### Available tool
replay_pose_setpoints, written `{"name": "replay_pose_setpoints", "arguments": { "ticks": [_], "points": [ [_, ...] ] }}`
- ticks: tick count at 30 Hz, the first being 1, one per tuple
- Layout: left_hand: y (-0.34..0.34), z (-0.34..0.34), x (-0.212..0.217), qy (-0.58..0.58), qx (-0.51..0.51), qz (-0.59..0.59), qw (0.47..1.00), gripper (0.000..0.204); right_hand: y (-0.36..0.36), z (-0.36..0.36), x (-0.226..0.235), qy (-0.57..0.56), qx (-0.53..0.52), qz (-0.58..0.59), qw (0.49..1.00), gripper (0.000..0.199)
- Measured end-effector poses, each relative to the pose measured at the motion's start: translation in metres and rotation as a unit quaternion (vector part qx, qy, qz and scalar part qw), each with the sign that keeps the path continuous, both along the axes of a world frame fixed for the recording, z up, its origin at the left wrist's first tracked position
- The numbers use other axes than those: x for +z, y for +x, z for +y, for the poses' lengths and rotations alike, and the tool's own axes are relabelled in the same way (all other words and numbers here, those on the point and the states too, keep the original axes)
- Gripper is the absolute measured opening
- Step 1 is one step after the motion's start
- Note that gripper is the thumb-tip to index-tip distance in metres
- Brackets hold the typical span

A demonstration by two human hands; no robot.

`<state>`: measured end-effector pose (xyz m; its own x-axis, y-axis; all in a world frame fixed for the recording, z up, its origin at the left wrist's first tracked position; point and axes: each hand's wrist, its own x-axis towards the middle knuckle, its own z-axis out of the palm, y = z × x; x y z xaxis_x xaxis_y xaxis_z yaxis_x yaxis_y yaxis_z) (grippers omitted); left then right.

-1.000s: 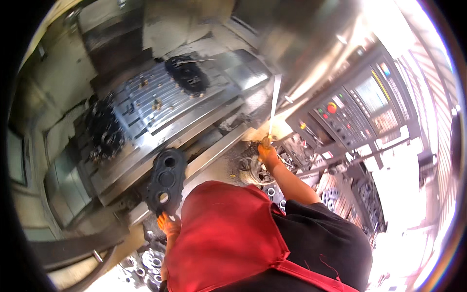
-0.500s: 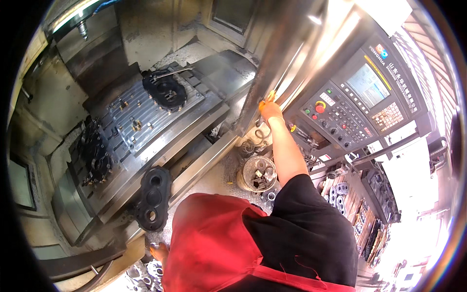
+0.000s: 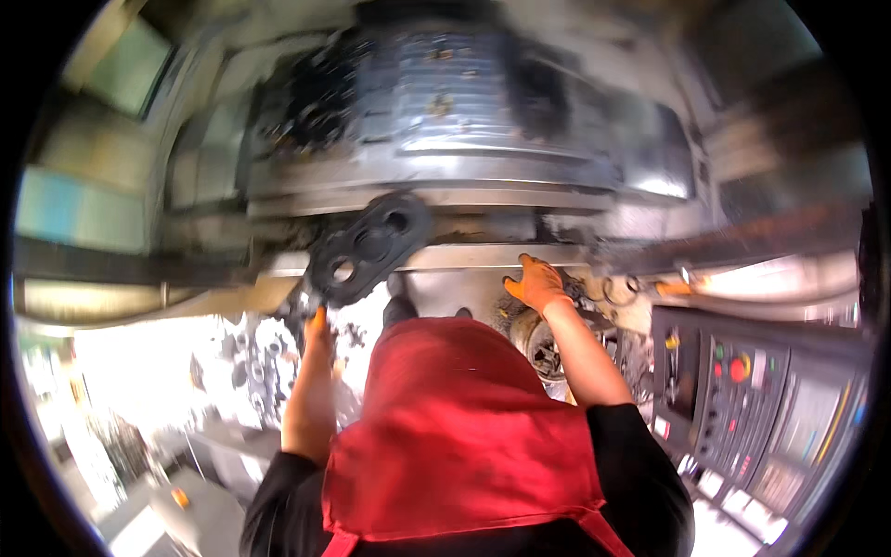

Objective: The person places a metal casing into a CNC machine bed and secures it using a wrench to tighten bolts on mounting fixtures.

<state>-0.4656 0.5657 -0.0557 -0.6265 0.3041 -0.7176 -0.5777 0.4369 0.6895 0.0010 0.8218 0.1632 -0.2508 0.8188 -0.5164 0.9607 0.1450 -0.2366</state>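
My right hand (image 3: pixel 539 284), in an orange glove, is raised over the machine's front sill with its fingers apart and nothing in them. My left hand (image 3: pixel 317 327), also orange-gloved, is low on the left, just below the near end of a dark cast housing plate (image 3: pixel 374 243). That plate has several round openings and lies slanted across the sill. Blurred grey metal shows beside my left fingers; whether they grip it cannot be made out. Beyond the sill is the machine table with a ridged metal fixture plate (image 3: pixel 453 102), smeared by motion.
Dark castings (image 3: pixel 320 97) sit on the table's left, with another dark part (image 3: pixel 541 97) on its right. A bucket of metal pieces (image 3: pixel 542 351) stands below my right forearm. The control panel (image 3: pixel 742 408) is at the right. Several grey castings (image 3: pixel 255 371) lie at lower left.
My right hand has come off the machine door's edge and opened over the sill. The view has turned left to face the machine table. My left forearm now shows.
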Motion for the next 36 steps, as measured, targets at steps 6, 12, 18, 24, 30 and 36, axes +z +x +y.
{"name": "replay_pose_setpoints", "arguments": {
  "ticks": [6, 12, 18, 24, 30, 36],
  "points": [
    [-0.029, 0.03, -0.042, 0.011, 0.063, -0.155, 0.986, 0.047, -0.124, 0.009, -0.045, 0.1, 0.28, 0.004, 0.955, 0.084],
    [-0.034, -0.032, -0.106, 0.155, -0.153, -0.013, 0.976, 0.037, -0.231, 0.035, -0.143, 0.145, 0.496, -0.057, 0.854, 0.054],
    [-0.043, 0.008, -0.032, 0.1, -0.439, 0.339, 0.826, 0.036, -0.259, 0.066, -0.208, 0.102, 0.568, -0.051, 0.815, 0.047],
    [-0.06, 0.029, 0.006, 0.163, -0.382, 0.316, 0.853, 0.029, -0.278, 0.083, -0.177, -0.011, 0.574, -0.049, 0.817, 0.06],
    [-0.074, 0.076, 0.07, 0.279, 0.054, -0.315, 0.906, 0.053, -0.323, 0.109, -0.043, -0.144, 0.542, -0.041, 0.827, 0.071],
    [-0.106, 0.102, 0.184, 0.277, -0.248, 0.055, 0.927, 0.083, -0.323, 0.121, 0.11, -0.22, 0.439, 0.055, 0.87, 0.071]
  ]
}}
